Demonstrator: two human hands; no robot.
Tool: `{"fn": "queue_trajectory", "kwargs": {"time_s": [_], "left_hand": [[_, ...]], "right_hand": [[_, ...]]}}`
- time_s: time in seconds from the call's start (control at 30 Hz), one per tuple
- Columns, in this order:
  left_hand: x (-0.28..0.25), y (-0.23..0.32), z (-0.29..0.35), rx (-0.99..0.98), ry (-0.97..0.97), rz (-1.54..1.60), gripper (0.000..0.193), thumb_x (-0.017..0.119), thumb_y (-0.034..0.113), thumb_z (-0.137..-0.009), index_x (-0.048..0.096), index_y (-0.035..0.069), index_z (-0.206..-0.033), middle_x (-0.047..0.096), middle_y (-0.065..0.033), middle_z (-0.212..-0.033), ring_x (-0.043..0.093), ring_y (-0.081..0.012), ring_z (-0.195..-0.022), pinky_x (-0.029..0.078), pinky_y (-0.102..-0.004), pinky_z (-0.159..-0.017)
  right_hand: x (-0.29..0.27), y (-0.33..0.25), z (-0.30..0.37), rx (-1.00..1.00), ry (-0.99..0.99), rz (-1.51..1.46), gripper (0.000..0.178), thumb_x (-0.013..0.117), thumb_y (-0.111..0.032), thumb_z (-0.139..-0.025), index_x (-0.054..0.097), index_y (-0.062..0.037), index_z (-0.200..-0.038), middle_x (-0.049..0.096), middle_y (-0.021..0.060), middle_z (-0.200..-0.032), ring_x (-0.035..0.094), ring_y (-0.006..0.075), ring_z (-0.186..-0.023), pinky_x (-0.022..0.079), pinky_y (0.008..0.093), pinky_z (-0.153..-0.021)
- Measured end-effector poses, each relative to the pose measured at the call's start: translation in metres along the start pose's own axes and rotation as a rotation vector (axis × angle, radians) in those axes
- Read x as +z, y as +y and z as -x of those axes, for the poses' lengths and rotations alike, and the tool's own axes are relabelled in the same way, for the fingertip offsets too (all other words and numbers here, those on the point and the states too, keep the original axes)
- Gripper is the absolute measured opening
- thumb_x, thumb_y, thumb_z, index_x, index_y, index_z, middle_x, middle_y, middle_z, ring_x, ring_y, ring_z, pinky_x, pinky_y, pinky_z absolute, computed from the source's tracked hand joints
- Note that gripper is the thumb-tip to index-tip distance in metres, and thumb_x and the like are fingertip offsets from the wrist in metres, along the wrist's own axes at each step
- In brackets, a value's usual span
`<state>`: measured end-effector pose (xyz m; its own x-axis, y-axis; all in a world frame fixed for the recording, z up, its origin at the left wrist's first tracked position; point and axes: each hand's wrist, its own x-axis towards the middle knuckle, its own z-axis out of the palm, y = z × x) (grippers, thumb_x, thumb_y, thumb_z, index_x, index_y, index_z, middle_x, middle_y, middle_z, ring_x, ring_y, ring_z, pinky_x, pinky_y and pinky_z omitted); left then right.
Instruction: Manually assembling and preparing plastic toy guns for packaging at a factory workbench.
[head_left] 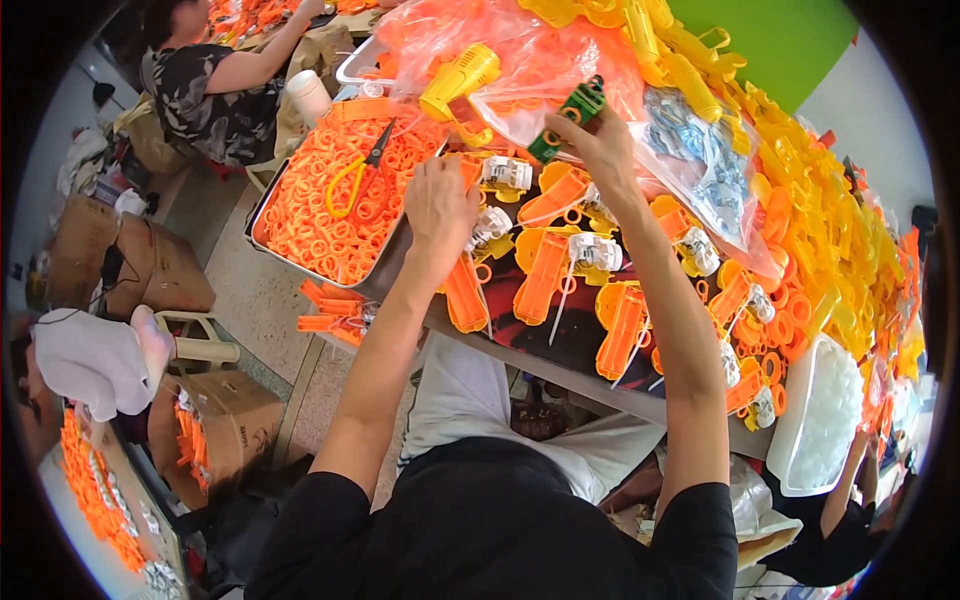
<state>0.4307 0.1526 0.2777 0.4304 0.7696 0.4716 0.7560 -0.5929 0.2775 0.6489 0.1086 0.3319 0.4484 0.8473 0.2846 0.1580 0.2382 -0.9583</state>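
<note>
My left hand [440,207] is closed over the orange handle of a toy gun assembly [471,170], whose white mechanism [507,176] sticks out to the right. Raised above the table, my right hand [603,145] grips a short green piece with dark parts [568,120]; its exact kind is unclear. Between and below my arms lie several similar assemblies, such as one with an orange handle [543,278], a yellow shell and a white mechanism [595,252]. Thin white strips hang from some of them.
Left of my left hand, a tray [262,238] holds many orange rings, with yellow-handled scissors [352,185] on top. A yellow toy body [462,82] lies by clear bags [690,150]. Yellow parts [820,240] heap at right, near a white tub [812,420]. Another person [215,85] sits far left.
</note>
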Motion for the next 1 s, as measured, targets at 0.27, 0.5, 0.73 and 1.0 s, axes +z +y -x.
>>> {"fn": "queue_trajectory", "kwargs": {"time_s": [0.27,0.5,0.73,1.0], "left_hand": [[0.007,-0.011,-0.01,-0.083,-0.164,0.037,0.042,0.083,0.027,-0.077,0.063,-0.002,-0.101,0.067,-0.0201,-0.101,0.071,-0.0382,-0.087,0.057,-0.0486,-0.071],[0.009,-0.012,-0.016,-0.07,-0.202,0.014,0.037,0.082,0.024,-0.077,0.067,-0.002,-0.098,0.069,-0.0194,-0.098,0.072,-0.0374,-0.086,0.058,-0.0466,-0.072],[0.006,-0.009,-0.013,-0.056,-0.178,-0.024,0.028,0.081,0.019,-0.079,0.069,0.0,-0.095,0.069,-0.0182,-0.095,0.073,-0.0358,-0.083,0.059,-0.0445,-0.069],[-0.037,0.007,0.046,0.004,-0.019,0.133,0.06,0.083,0.024,-0.078,0.056,-0.001,-0.126,0.059,-0.0191,-0.116,0.061,-0.0336,-0.107,0.054,-0.0425,-0.085]], "right_hand": [[0.069,0.028,-0.032,-0.004,-0.158,0.2,0.033,0.082,-0.022,-0.083,0.064,-0.0001,-0.101,0.07,0.0042,-0.088,0.067,0.0105,-0.078,0.056,0.0275,-0.072],[0.082,0.054,-0.041,-0.052,-0.179,0.176,0.035,0.081,-0.021,-0.078,0.063,0.002,-0.098,0.068,0.0082,-0.08,0.064,0.0151,-0.072,0.051,0.0326,-0.067],[0.084,0.052,-0.041,-0.035,-0.186,0.27,0.037,0.083,-0.023,-0.082,0.062,-0.0003,-0.102,0.065,0.0028,-0.083,0.061,0.0096,-0.074,0.05,0.028,-0.067],[0.069,0.042,-0.027,-0.003,-0.196,0.121,0.032,0.082,-0.024,-0.085,0.063,-0.0027,-0.1,0.068,0.0031,-0.087,0.065,0.0114,-0.077,0.053,0.0283,-0.07]]}}
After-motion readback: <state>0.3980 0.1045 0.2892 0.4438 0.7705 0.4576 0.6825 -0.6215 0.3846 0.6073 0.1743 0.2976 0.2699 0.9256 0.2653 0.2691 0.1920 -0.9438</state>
